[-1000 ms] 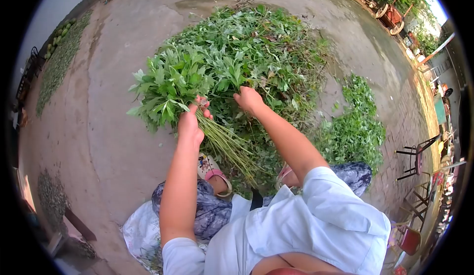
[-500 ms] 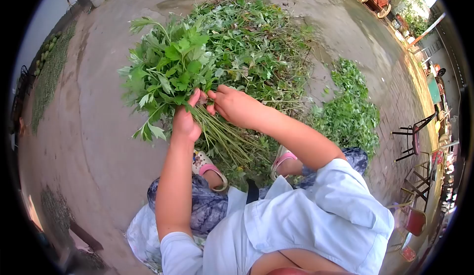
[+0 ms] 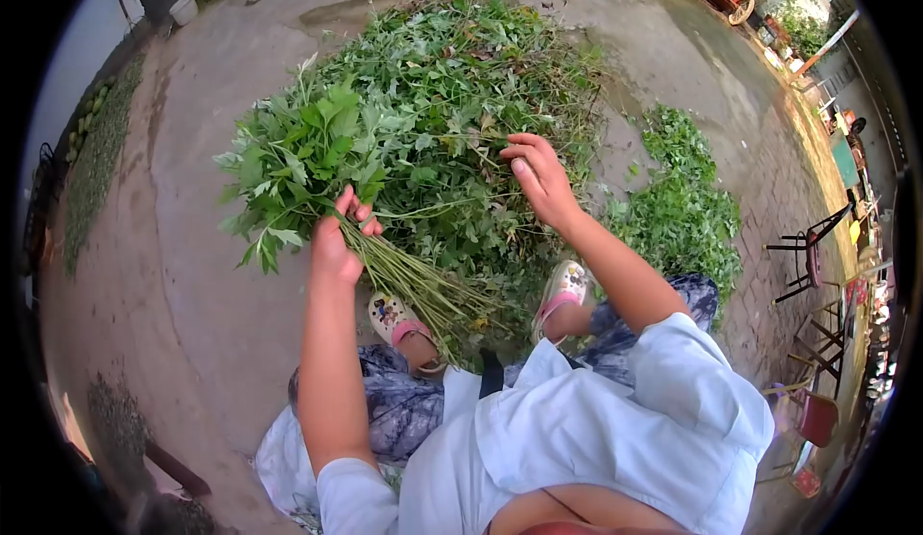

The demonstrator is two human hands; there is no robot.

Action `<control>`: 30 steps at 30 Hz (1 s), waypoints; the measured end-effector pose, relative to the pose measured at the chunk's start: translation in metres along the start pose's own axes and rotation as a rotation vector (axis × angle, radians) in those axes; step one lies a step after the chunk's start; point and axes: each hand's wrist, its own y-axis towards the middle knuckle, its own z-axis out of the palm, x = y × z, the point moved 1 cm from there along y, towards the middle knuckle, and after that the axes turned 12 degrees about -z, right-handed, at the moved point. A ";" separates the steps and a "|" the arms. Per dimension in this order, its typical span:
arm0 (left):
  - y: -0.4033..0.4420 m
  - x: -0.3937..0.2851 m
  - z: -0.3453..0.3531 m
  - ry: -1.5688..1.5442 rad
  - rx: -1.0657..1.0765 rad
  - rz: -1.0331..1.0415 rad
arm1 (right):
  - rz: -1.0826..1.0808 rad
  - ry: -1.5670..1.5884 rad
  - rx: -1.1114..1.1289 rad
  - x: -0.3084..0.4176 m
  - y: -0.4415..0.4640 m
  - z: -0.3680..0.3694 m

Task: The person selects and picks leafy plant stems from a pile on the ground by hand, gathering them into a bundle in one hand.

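My left hand [image 3: 338,242] is wrapped around a bunch of leafy green stems [image 3: 322,146]. The leaves fan out above the fist, and the bare stalks [image 3: 413,280] slant down to the right toward my feet. Over the right part of a big heap of cut greens [image 3: 461,83], my right hand [image 3: 540,177] is apart from the bunch. Its fingers are curled, with the thumb beneath them. A bit of green shows at its fingertips, too small to make out as leaf or stem.
A smaller pile of loose leaves [image 3: 687,184] lies on the concrete to the right. My two clogs [image 3: 565,290] stand at the heap's near edge. Chairs [image 3: 808,256] line the right side. A white bucket [image 3: 184,9] sits at the far left, near a strip of drying plants [image 3: 101,155].
My right hand has left the bunch and moved right over the heap. My left hand, still gripping the bunch, has shifted slightly left and down.
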 end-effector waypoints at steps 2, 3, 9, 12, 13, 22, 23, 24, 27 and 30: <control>0.001 0.002 0.002 0.016 0.038 -0.023 | 0.131 -0.072 0.022 -0.019 0.009 0.002; -0.001 0.002 0.006 0.022 0.013 -0.026 | 0.317 0.076 0.189 -0.027 0.012 0.010; -0.010 -0.003 0.016 0.118 0.086 0.004 | 0.441 0.304 0.931 -0.040 0.016 0.081; -0.018 -0.005 0.020 0.170 0.140 0.005 | 0.436 0.323 1.138 -0.033 0.014 0.106; -0.020 -0.007 0.019 0.172 0.139 0.003 | 0.441 0.380 1.230 -0.030 0.014 0.109; -0.034 -0.022 0.003 0.153 0.074 0.095 | 0.784 0.979 0.019 -0.035 0.007 0.040; -0.033 -0.019 0.002 0.228 0.042 0.111 | 0.789 1.029 -0.198 -0.043 0.002 0.024; -0.033 -0.020 0.003 0.229 0.049 0.110 | 0.787 1.075 -0.419 -0.052 -0.006 0.005; -0.037 -0.026 -0.001 0.144 -0.015 0.121 | 0.843 0.874 -0.913 -0.089 -0.051 -0.067; -0.036 -0.029 0.000 0.133 0.007 0.137 | 0.730 0.671 -0.784 -0.080 -0.073 -0.102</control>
